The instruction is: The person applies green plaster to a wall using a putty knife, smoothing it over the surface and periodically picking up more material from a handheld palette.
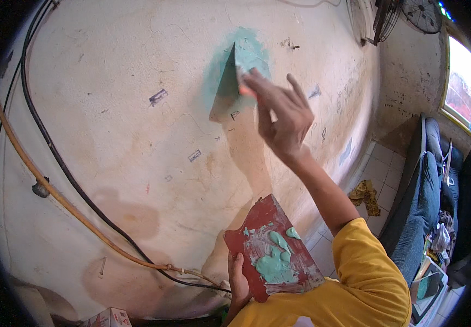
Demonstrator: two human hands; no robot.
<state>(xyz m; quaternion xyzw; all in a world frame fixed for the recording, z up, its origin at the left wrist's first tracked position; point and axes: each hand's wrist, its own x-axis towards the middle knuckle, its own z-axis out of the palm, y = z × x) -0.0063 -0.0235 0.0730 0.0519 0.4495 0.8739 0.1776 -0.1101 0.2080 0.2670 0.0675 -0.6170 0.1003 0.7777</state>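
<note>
My right hand (287, 111), slightly blurred, is closed on a putty knife with an orange handle (245, 89), its little finger raised. The knife's wide blade is at the wall over a smeared green patch of filler (254, 46); a dark triangular shape, partly its shadow, lies beside it. Low in front of my body, my left hand (239, 280) grips a dark red board (310, 268) by its left edge, thumb on top. Soft green putty (275, 266) sits in a thick heap on the board, with thin smears around it.
A black cable (55, 152) and an orange-brown hose (80, 215) hang across the wall's left side. Rightward are a dark blue sofa (418, 212), a yellow cloth (364, 196) on white floor tiles, a window (461, 82) and a fan (421, 15). A carton (110, 318) stands at lower left.
</note>
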